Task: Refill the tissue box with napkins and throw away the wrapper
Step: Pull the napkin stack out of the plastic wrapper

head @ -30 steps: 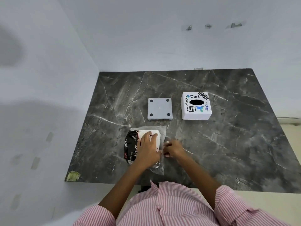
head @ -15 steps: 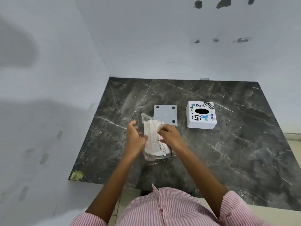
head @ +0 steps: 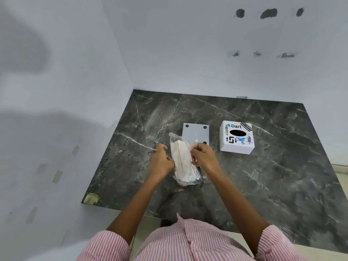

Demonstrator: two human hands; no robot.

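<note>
A clear plastic wrapper (head: 183, 162) full of white napkins is held upright above the dark marble table (head: 273, 176), its open end pointing away from me. My left hand (head: 162, 162) grips its left side. My right hand (head: 204, 157) pinches the wrapper's right edge near the top. The white tissue box (head: 236, 137), covered in stickers with a black oval opening on top, stands to the right. Its grey base plate (head: 196, 133) lies flat just behind the pack, partly hidden by it.
White walls close the table at the left and the back. A small greenish sticker (head: 91, 198) marks the table's near left corner. My pink striped shirt fills the bottom of the view.
The pack lay flat on the table a second ago; both hands have lifted it and turned it upright. The view has tilted up slightly.
</note>
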